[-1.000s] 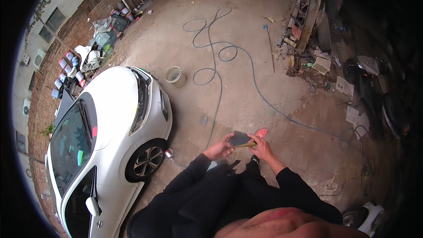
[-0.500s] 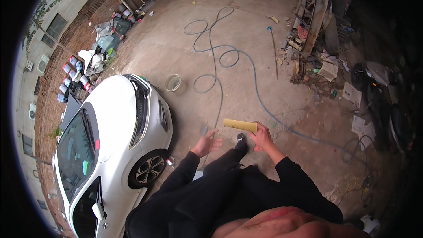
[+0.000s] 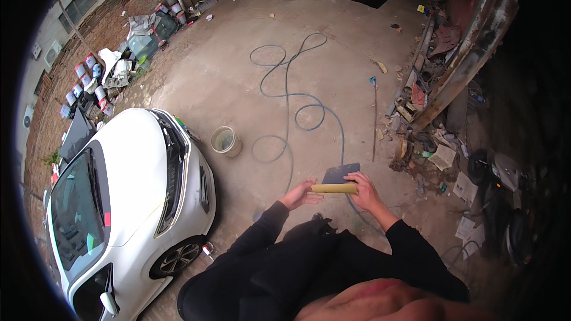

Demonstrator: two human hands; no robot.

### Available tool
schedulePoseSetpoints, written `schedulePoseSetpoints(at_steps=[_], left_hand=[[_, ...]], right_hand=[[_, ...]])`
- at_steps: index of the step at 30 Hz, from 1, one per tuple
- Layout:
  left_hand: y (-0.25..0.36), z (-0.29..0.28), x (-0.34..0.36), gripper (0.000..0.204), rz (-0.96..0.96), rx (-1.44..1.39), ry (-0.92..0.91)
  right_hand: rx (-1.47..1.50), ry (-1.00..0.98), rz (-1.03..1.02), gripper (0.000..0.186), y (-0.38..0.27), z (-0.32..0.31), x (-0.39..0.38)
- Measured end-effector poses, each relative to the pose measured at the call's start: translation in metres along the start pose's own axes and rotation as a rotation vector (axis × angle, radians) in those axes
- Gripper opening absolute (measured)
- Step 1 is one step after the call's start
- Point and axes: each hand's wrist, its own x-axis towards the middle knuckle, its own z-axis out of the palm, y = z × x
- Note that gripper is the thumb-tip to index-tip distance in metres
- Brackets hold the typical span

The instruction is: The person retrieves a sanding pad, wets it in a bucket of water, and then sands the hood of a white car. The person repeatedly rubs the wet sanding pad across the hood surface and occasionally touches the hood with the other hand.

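Note:
A sheet of sandpaper [image 3: 342,173], dark grey on its face, is held out in front of my body. Its near edge curls over and shows the yellow backing. My right hand [image 3: 367,194] grips the right end, fingers over the dark face. At the left end, my left hand [image 3: 301,195] has its thumb by the yellow edge and its fingers beneath, closed about that corner. Part of my left fingers is hidden by the sheet.
A white car [image 3: 134,172] stands close on my left, with a bucket [image 3: 226,141] off its front bumper. A blue-grey hose [image 3: 285,83] loops over the concrete ahead. Scrap and a leaning rusty beam [image 3: 458,62] lie at the right; paint cans [image 3: 83,74] stand far left.
My left hand has come in to the sandpaper, which was a yellow roll in my right hand alone. The sheet is now partly unrolled, showing its dark face. The view has shifted.

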Motion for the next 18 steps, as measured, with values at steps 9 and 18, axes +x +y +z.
schedulePoseSetpoints(at_steps=[9, 18], left_hand=[[0.091, -0.040, 0.091, 0.055, 0.122, -0.239, 0.116], [0.204, -0.092, 0.164, 0.033, 0.370, -0.407, 0.305]], right_hand=[[0.363, 0.160, 0.204, 0.032, 0.073, 0.057, 0.140], [0.827, 0.142, 0.255, 0.019, 0.174, 0.124, 0.308]])
